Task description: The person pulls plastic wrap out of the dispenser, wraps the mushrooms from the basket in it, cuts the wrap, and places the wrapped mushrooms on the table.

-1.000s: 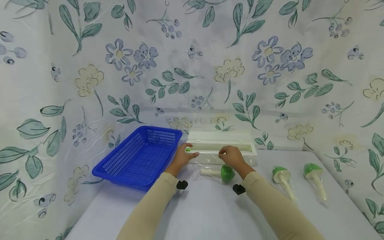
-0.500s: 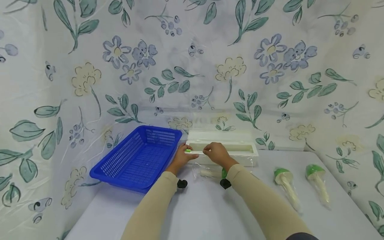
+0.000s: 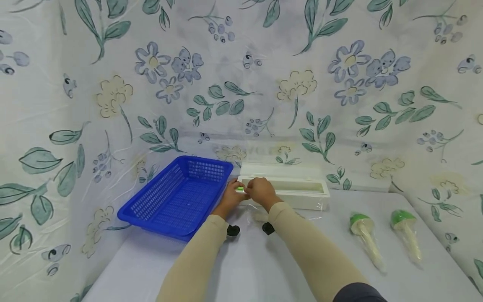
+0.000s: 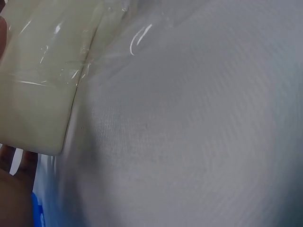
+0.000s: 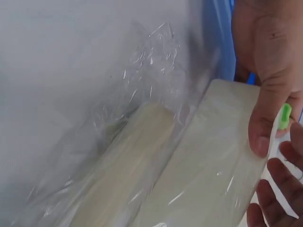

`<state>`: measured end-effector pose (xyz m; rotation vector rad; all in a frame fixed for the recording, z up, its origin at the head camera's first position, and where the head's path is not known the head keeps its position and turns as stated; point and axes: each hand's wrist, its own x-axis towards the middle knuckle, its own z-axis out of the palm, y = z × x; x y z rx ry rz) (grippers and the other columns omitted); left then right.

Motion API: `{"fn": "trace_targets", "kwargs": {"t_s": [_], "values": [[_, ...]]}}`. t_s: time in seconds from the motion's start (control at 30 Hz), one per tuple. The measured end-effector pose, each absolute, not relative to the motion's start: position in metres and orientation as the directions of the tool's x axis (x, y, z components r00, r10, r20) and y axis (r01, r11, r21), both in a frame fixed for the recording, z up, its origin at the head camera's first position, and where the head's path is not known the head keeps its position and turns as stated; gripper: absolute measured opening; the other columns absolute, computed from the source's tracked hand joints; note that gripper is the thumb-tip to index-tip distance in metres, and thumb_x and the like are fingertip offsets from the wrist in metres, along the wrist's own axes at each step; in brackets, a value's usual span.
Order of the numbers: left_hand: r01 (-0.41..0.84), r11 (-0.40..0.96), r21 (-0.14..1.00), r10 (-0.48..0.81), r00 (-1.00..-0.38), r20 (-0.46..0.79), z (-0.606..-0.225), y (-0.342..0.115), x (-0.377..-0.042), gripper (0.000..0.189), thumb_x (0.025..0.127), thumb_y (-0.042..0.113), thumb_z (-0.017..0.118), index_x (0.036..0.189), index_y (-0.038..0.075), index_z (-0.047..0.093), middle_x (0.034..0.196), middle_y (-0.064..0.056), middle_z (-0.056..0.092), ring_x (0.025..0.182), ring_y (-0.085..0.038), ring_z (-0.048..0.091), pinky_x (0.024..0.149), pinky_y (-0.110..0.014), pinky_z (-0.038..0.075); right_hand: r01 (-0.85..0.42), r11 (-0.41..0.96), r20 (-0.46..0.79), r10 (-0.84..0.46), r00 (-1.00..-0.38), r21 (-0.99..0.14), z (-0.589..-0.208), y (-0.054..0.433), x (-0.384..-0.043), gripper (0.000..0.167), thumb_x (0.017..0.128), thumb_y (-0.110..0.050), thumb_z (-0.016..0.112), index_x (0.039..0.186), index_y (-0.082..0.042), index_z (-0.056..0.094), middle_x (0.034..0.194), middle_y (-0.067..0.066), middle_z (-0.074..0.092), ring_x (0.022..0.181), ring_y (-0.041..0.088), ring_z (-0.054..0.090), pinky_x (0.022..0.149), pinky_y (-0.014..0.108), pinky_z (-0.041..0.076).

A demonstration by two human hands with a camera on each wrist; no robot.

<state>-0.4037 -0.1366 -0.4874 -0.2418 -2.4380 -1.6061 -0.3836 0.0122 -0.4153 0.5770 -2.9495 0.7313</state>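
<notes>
A long white cling film dispenser [image 3: 307, 200] lies across the table, its lid raised at the back and clear film hanging over its front. My left hand [image 3: 231, 196] grips its left end, the thumb [image 5: 261, 135] pressed on the front wall. Beside that thumb a green slide cutter [image 5: 284, 116] sits on the edge. My right hand [image 3: 262, 192] has come up to the cutter with bent fingers; whether it pinches the cutter or the film I cannot tell. In front lies a film-wrapped mushroom-shaped piece [image 5: 128, 165], its green cap hidden behind my right arm in the head view.
A blue plastic basket [image 3: 179, 230] stands close to the left of the dispenser. Two wrapped mushroom-shaped pieces with green caps, a nearer-in one [image 3: 364, 237] and an outer one [image 3: 407, 235], lie at the right. A flowered sheet [image 3: 211, 117] hangs behind the table.
My right hand has slid left along the dispenser's front edge, up against my left hand, and its arm now covers the near piece's cap. The left hand has kept its grip.
</notes>
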Motion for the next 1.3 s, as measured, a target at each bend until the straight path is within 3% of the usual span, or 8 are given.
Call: {"fn": "trace_targets", "kwargs": {"t_s": [0.23,0.53,0.7,0.9,1.13,1.3], "values": [[0.288,0.375,0.881,0.037,-0.954,0.296,-0.487,-0.136,-0.405,0.022,0.072,-0.002,0.078,0.084,-0.002,0.059,0.139,-0.025,0.043,0.130,-0.041,0.035,0.106,-0.052,0.030,-0.260,0.867,0.143,-0.219,-0.965,-0.426,-0.419,-0.001,-0.387,0.039,0.091,-0.044,0.065,0.068,-0.012,0.064,0.065,0.000,0.061,0.059,0.017,0.055,0.052,0.033,0.044],[0.313,0.390,0.866,0.078,-0.948,0.308,-0.490,-0.132,-0.406,0.020,0.073,-0.007,0.075,0.083,-0.003,0.059,0.138,-0.029,0.041,0.130,-0.045,0.034,0.105,-0.056,0.029,-0.119,0.892,0.119,-0.074,-0.990,-0.436,-0.426,-0.006,-0.388,0.046,0.086,-0.055,0.066,0.070,-0.012,0.063,0.075,0.006,0.065,0.070,0.025,0.062,0.059,0.042,0.049],[0.320,0.361,0.876,0.073,-0.946,0.315,-0.488,-0.133,-0.404,0.021,0.072,-0.010,0.074,0.079,-0.003,0.055,0.137,-0.029,0.041,0.128,-0.044,0.035,0.105,-0.055,0.031,-0.151,0.874,0.135,-0.099,-0.986,-0.462,-0.424,-0.007,-0.388,0.040,0.087,-0.048,0.069,0.068,-0.012,0.065,0.072,0.004,0.065,0.069,0.025,0.063,0.059,0.042,0.050],[0.302,0.400,0.865,0.059,-0.951,0.304,-0.487,-0.136,-0.402,0.019,0.072,-0.006,0.075,0.078,-0.002,0.057,0.139,-0.030,0.040,0.132,-0.045,0.031,0.108,-0.054,0.027,-0.218,0.848,0.156,-0.162,-0.974,-0.484,-0.424,-0.011,-0.387,0.023,0.089,-0.036,0.070,0.079,-0.015,0.074,0.074,-0.003,0.067,0.067,0.019,0.061,0.060,0.040,0.049],[0.364,0.396,0.843,0.111,-0.930,0.349,-0.490,-0.141,-0.405,0.015,0.077,-0.004,0.071,0.086,-0.008,0.060,0.141,-0.037,0.034,0.135,-0.050,0.025,0.108,-0.059,0.024,-0.207,0.837,0.160,-0.145,-0.977,-0.506,-0.429,-0.017,-0.390,0.031,0.089,-0.039,0.069,0.067,-0.017,0.069,0.060,-0.005,0.060,0.057,0.016,0.054,0.054,0.036,0.045],[0.460,0.353,0.815,0.152,-0.887,0.436,-0.516,-0.150,-0.429,0.017,0.078,0.013,0.077,0.084,0.004,0.064,0.141,-0.031,0.038,0.138,-0.043,0.024,0.110,-0.054,0.022,-0.175,0.833,0.159,-0.106,-0.982,-0.525,-0.428,-0.017,-0.391,0.029,0.087,-0.037,0.071,0.067,-0.016,0.070,0.063,-0.003,0.063,0.062,0.020,0.059,0.061,0.042,0.049]]}}
